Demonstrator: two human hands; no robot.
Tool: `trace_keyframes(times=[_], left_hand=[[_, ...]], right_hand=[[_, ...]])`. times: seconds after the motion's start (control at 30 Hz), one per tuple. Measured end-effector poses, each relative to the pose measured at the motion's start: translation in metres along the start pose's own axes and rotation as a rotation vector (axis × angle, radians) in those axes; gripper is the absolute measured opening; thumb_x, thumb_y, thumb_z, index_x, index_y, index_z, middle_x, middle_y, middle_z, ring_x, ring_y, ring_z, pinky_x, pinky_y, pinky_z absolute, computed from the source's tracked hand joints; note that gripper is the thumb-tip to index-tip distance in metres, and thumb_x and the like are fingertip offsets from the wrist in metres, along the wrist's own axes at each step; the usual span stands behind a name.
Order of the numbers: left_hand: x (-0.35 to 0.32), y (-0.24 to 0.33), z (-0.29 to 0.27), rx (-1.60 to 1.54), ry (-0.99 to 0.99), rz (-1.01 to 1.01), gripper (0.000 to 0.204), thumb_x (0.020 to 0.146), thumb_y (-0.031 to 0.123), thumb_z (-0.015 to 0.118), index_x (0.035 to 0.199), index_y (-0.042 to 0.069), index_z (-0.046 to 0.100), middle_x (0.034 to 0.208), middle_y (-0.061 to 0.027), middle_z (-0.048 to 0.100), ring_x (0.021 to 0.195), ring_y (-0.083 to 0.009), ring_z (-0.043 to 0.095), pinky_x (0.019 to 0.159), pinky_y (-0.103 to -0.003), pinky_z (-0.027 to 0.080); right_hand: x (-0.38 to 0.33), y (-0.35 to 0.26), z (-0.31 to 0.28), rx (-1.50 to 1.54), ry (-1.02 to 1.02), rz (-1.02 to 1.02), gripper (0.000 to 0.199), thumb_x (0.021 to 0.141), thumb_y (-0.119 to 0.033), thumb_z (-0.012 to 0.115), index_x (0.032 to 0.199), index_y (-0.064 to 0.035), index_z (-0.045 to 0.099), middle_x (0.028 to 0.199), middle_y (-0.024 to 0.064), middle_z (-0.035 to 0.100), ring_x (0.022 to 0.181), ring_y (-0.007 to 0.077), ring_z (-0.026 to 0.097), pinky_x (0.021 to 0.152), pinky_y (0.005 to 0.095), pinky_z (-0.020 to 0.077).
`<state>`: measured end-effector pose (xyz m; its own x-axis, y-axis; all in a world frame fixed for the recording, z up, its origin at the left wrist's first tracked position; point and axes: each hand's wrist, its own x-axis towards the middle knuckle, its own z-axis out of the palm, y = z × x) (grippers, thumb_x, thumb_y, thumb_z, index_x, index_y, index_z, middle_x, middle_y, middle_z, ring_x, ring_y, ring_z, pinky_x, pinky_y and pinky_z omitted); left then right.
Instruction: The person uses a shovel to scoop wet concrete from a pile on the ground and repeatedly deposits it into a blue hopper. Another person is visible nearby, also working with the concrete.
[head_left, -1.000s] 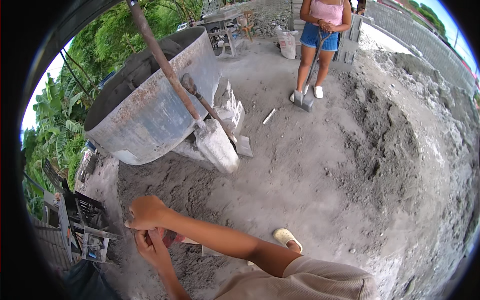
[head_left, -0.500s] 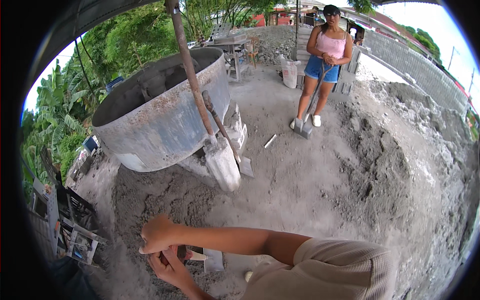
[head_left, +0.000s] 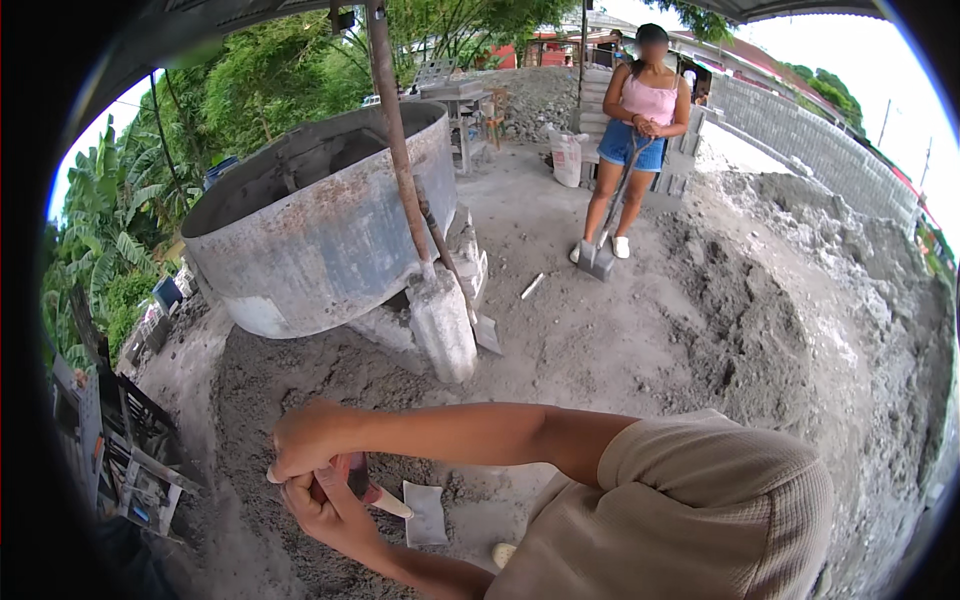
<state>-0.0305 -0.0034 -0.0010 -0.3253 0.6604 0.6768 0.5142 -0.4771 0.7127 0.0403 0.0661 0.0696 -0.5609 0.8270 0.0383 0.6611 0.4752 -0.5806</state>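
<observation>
My right hand [head_left: 308, 438] reaches across from the right, its fingers curled over a small dark red object [head_left: 353, 470]. Just below it, my left hand [head_left: 328, 512] is closed on a thin white stick [head_left: 392, 504] that points right. The two hands touch each other low on the left, above grey sandy ground. A small white sachet [head_left: 426, 512] lies on the ground right beside them. What the dark red object is cannot be made out.
A big round rusty metal tub [head_left: 320, 230] stands ahead, with a rusty pole [head_left: 395, 130] and a concrete post [head_left: 445, 325] in front. A person in a pink top [head_left: 645, 110] stands with a shovel [head_left: 598, 255]. Dark sand pile [head_left: 740, 320] on the right.
The view has tilted up, so my hands sit lower in the picture. My hands stay together on the small things; the person with the shovel stands in the same place.
</observation>
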Motion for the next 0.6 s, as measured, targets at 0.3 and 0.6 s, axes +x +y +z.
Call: trace_keyframes(times=[0.3, 0.6], left_hand=[[-0.002, 0.011, 0.010, -0.020, -0.026, -0.024, 0.025, 0.081, 0.025, 0.052, 0.078, 0.000, 0.051, 0.075, -0.0027, 0.047, 0.065, -0.0081, 0.046, 0.058, -0.022, 0.039], [-0.007, 0.005, 0.007, -0.083, -0.111, -0.059, 0.016, 0.082, 0.016, 0.051, 0.079, 0.000, 0.048, 0.074, -0.0015, 0.051, 0.063, -0.0047, 0.047, 0.056, -0.019, 0.039]], right_hand=[[-0.005, 0.011, -0.010, 0.047, -0.053, 0.053, 0.043, 0.068, -0.044, 0.048, 0.066, -0.0027, 0.060, 0.061, 0.0121, 0.058, 0.061, 0.0276, 0.057, 0.056, 0.0351, 0.0446], [-0.009, 0.022, -0.001, 0.106, 0.081, -0.035, 0.042, 0.071, -0.042, 0.050, 0.069, -0.0012, 0.059, 0.061, 0.0132, 0.057, 0.062, 0.0278, 0.058, 0.058, 0.0372, 0.0460]])
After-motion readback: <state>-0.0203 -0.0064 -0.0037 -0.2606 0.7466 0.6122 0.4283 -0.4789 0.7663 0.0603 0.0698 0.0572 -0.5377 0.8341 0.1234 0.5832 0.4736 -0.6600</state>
